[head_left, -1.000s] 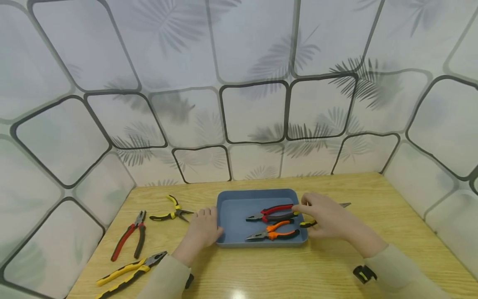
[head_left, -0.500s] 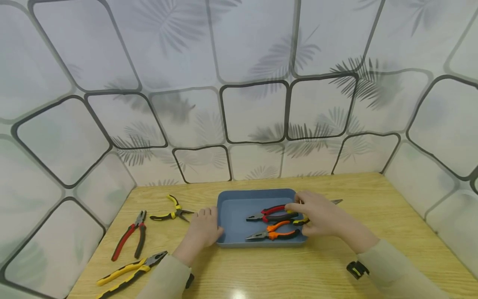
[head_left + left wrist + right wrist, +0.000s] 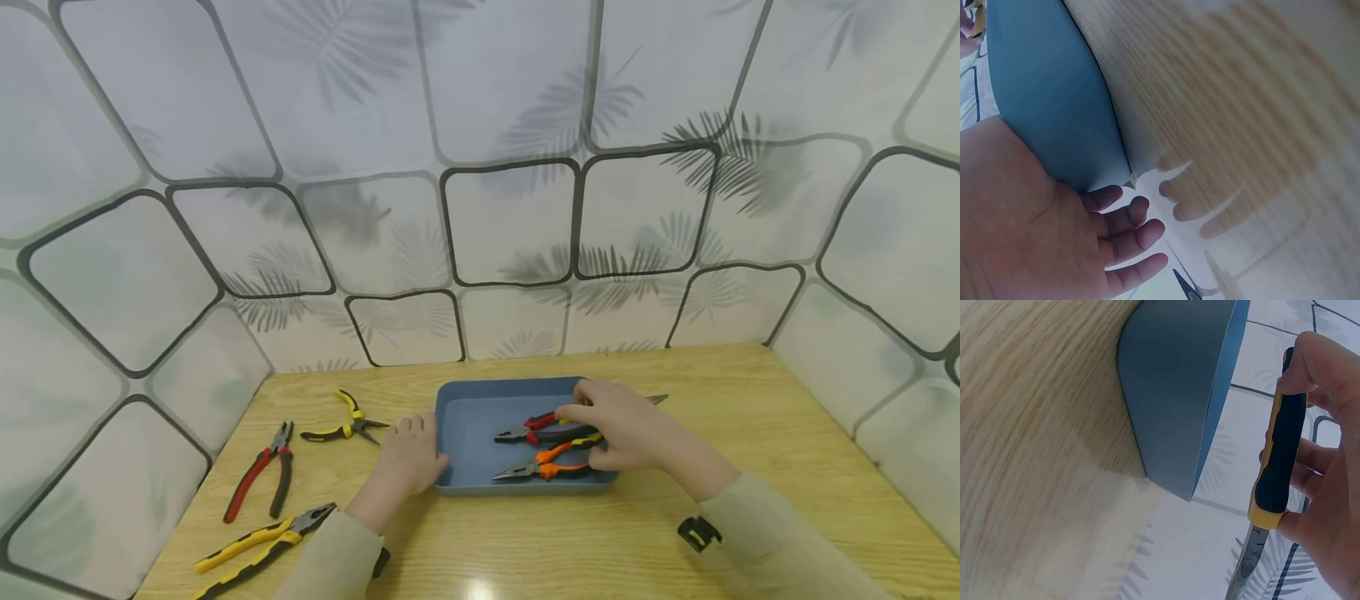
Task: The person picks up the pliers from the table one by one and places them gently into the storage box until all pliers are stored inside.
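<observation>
Head view: patterned walls (image 3: 510, 225) border the wooden table (image 3: 555, 546) beneath a tray (image 3: 472, 421).

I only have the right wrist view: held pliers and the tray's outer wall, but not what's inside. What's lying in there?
Observer: The head view shows two pliers in the tray: red-and-black pliers and orange-and-black pliers.
Operator: And where's the left hand?
Observer: At the tray's left end.
Operator: My picture cuts off the end of the held pliers. Where do they point?
Observer: In the head view, their tip sticks out past the tray's right end, toward the back right.
</observation>
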A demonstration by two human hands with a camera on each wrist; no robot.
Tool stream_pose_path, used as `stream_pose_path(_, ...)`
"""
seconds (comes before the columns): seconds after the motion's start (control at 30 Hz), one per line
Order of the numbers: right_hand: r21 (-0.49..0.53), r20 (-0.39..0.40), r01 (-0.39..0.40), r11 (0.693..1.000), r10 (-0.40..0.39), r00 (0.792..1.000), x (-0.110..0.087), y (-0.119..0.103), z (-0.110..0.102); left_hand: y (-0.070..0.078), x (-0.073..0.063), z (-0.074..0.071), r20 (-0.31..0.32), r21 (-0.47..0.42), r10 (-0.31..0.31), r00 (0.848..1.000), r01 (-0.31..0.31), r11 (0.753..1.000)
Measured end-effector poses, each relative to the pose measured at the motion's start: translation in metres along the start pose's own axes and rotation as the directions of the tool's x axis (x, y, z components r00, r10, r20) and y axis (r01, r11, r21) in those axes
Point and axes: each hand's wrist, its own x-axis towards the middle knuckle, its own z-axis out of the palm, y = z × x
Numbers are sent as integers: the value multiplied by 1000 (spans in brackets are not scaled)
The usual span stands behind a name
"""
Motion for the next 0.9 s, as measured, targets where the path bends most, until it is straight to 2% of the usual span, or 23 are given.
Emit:
stream_pose_path(0.2, 3, -16, 27, 1000, -27, 1000, 4, -1, 0, 0, -1, -1, 2, -11, 0, 1000, 0, 1000)
stream_pose_path(0.43, 5, 5, 23, 1000, -23, 1000, 9, -4, -1, 0, -1, -2, 14, -26, -3, 1000, 3, 1000)
stream_pose_path(0.67, -2, -18, 72, 997, -72, 997, 17, -6, 2, 0, -1, -2, 11, -26, 0, 1000, 0, 1000)
stream_pose_path(0.9, 6, 13, 71, 997, -71, 997, 26, -8, 5, 0, -1, -2, 10, -19, 3, 1000, -2, 1000)
